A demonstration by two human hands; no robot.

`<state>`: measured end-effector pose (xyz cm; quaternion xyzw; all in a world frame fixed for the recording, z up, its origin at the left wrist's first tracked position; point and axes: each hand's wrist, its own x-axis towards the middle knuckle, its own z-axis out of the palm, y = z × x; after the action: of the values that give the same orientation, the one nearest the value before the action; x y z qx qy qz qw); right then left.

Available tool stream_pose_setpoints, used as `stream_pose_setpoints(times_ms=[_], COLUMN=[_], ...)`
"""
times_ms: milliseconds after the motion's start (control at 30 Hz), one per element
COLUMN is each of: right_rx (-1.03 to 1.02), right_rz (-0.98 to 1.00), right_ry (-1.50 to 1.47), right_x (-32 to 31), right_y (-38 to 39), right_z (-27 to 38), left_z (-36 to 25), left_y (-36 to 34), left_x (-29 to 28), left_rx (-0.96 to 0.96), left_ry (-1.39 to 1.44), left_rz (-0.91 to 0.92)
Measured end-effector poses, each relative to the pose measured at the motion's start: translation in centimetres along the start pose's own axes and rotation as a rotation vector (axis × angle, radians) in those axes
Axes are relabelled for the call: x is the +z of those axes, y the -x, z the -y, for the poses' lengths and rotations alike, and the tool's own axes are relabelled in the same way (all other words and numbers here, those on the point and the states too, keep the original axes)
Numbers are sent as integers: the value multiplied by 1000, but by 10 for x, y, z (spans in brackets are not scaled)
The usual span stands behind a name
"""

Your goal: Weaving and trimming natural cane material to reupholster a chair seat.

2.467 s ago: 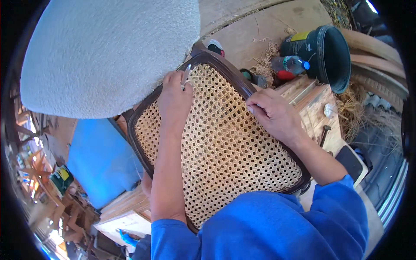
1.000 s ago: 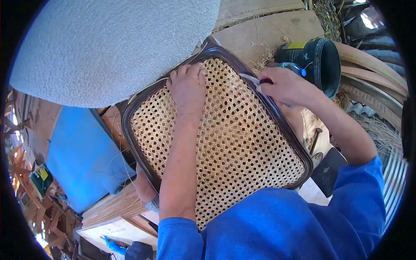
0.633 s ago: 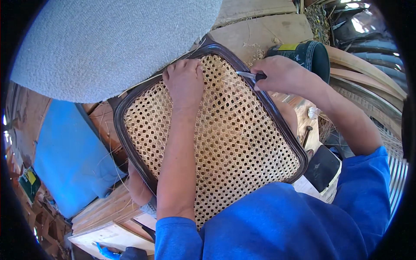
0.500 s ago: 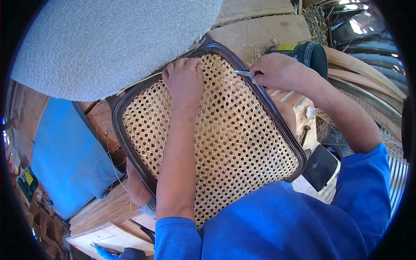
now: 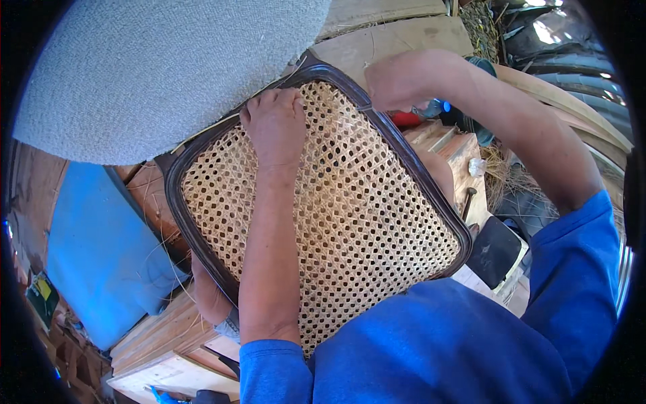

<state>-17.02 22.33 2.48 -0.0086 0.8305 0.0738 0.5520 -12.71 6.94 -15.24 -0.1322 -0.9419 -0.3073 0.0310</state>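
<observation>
A woven cane seat panel (image 5: pixel 363 215) in a dark brown wooden frame (image 5: pixel 195 236) rests tilted in front of me. My left hand (image 5: pixel 274 124) lies palm down on the weave near the frame's far edge, fingers curled at the rim. My right hand (image 5: pixel 397 79) is closed at the far right corner of the frame, pinching a thin cane strand there; the strand itself is barely visible.
A large grey cushion (image 5: pixel 168 60) fills the upper left. A blue pad (image 5: pixel 101 249) lies at left above wooden boards (image 5: pixel 168 337). At right stand a wooden block (image 5: pixel 464 151), a dark flat object (image 5: pixel 494 252), straw and curved planks (image 5: pixel 572 101).
My right hand moved from mid-panel to the far right corner of the frame and stays there. The left hand stayed near the far edge. The view drew closer.
</observation>
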Motion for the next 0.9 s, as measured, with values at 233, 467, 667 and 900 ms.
stream_pose_setpoints(times_ms=[233,467,667,900], right_rx=[-25,63,-186,-290], right_rz=[120,107,-253,-443], right_ry=[229,122,64,262], right_x=[-23,-16,39,61], right_y=[-23,-10,-6,0], right_z=[13,13,-21,-30], left_z=[-1,1,-2,-3], left_y=[-1,-2,0,0], left_x=[0,7,-3,-7], left_rx=[5,12,-3,3], left_ry=[5,-30,-44,-82], left_rz=[13,-27,17,12])
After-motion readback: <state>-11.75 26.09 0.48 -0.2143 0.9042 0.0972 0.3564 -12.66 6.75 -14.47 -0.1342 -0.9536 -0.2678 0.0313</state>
